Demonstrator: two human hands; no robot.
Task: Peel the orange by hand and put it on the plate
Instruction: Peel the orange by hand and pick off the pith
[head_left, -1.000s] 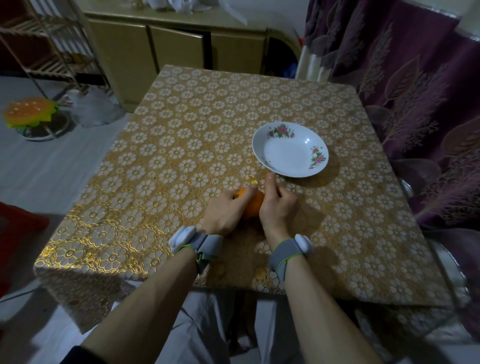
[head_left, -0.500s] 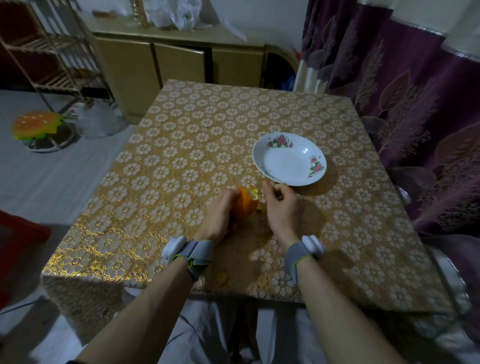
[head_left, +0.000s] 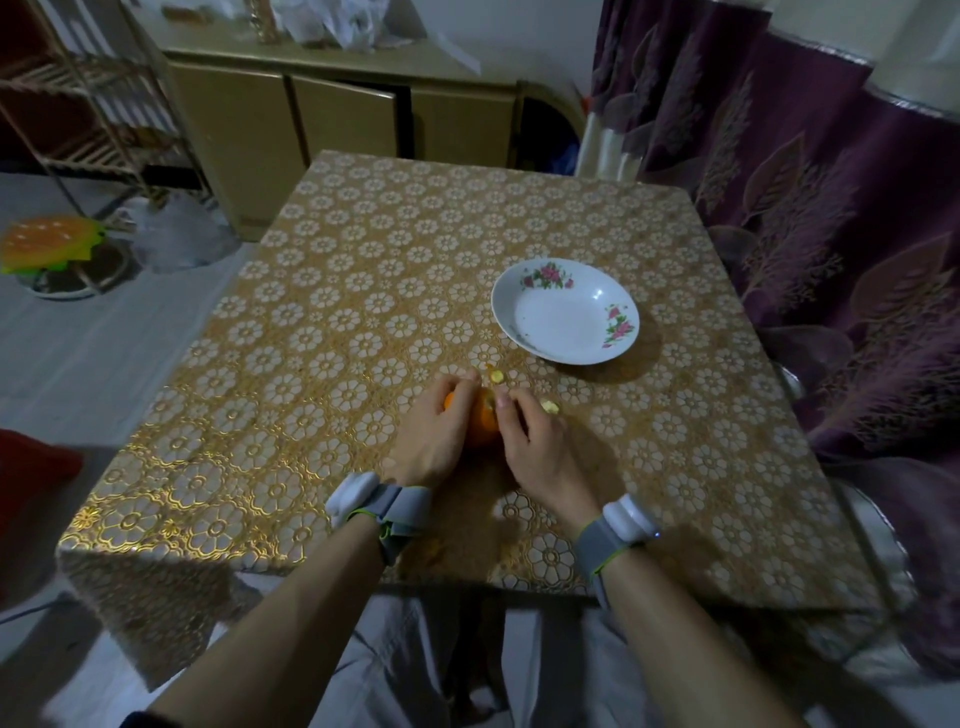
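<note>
A partly peeled orange (head_left: 484, 422) sits on the table near its front edge. My left hand (head_left: 436, 431) grips it from the left, fingers curled over its top. My right hand (head_left: 537, 447) is against its right side, with the thumb tip on the torn peel at the top and the fingers curled. A small peel scrap (head_left: 549, 407) shows just past those fingers, and another peel scrap (head_left: 496, 375) lies just beyond the orange. The white flowered plate (head_left: 563, 325) stands empty a little farther back and to the right.
The table (head_left: 322, 332) wears a gold flower-patterned cloth. A purple curtain (head_left: 831, 234) hangs close along its right edge. A low cabinet (head_left: 291, 114) stands behind the table, and a wooden rack (head_left: 78, 104) and a stool (head_left: 52, 249) are on the floor to the left.
My right hand pulled away from the orange half a second ago and is back against it now. Two small peel scraps now lie by the orange. The view has tilted down slightly.
</note>
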